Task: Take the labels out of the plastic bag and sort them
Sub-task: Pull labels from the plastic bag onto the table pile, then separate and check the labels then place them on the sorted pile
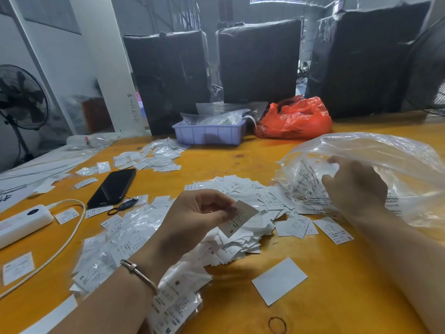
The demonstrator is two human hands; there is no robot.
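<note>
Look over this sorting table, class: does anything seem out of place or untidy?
Yes. A phone and a white power bank with its cable lie among scattered labels, which sit in loose heaps rather than neat stacks. A stray rubber band lies alone near the table's front edge.

Yellow counter (pixel 313 273); three black wrapped bales (pixel 258 61) along far edge; standing fan (pixel 21 97) left, white wall (pixel 79 59) behind.
</note>
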